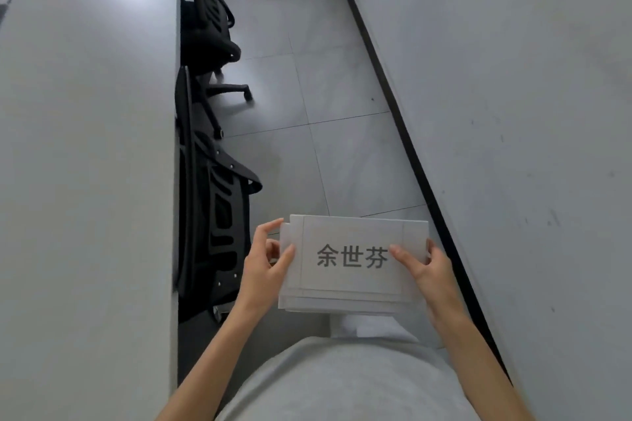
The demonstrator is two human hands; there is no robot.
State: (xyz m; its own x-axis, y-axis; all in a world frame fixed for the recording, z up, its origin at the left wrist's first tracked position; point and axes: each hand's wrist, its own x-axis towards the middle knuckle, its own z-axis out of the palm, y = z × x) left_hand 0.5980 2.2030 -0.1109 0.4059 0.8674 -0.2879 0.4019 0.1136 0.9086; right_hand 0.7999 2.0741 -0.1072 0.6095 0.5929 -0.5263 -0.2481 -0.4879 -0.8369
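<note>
The person is standing in the aisle between the long white table (85, 147) on the left and the wall (513, 79) on the right, holding a stack of white cards (345, 232) in the air, near the body. The left hand (265, 263) is pinching the stack's left edge, thumb on the top face. The right hand (427, 270) is clamping the right edge, thumb lying across the top card beside its three large printed characters. This looks like the sorting step: reading the top card before dealing it out. How many cards lie beneath is hard to tell. Next, one thumb probably needs to slide the top card free while the other hand is steadying the rest. Black chairs (212, 215) are sitting tucked along the table's edge.
</note>
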